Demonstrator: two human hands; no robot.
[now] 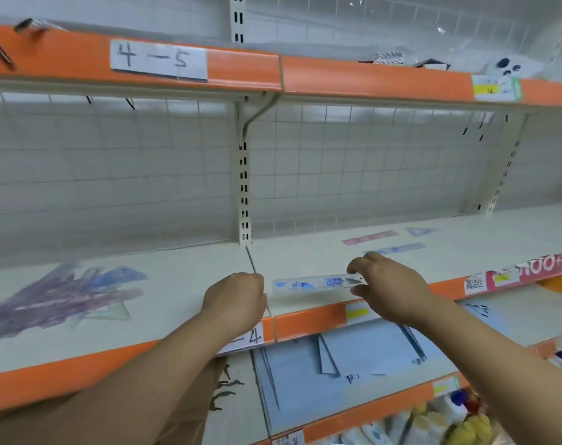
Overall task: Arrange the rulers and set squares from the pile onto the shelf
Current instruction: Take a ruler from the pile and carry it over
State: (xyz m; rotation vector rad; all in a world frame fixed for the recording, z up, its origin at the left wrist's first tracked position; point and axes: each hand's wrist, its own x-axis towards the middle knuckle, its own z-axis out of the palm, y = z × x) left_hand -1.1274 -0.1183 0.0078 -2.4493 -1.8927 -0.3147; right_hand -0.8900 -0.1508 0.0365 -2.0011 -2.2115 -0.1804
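A pile of clear, blue and purple rulers and set squares (64, 293) lies on the left part of the cream shelf (183, 284). My right hand (388, 287) pinches the right end of a clear ruler with blue print (308, 284), just above the shelf's front. My left hand (234, 300) hovers by the ruler's left end with fingers curled, holding nothing that I can see. Further back on the right section lie a pink ruler (369, 237), a blue ruler (398, 249) and a blue set square (419, 231).
An orange-edged upper shelf (241, 72) with a "4-5" label (159, 59) hangs overhead. A slotted upright (244, 187) divides the wire-grid back wall. Below, a lower shelf holds blue sheets (353, 374); colourful goods (459, 419) sit at the bottom right.
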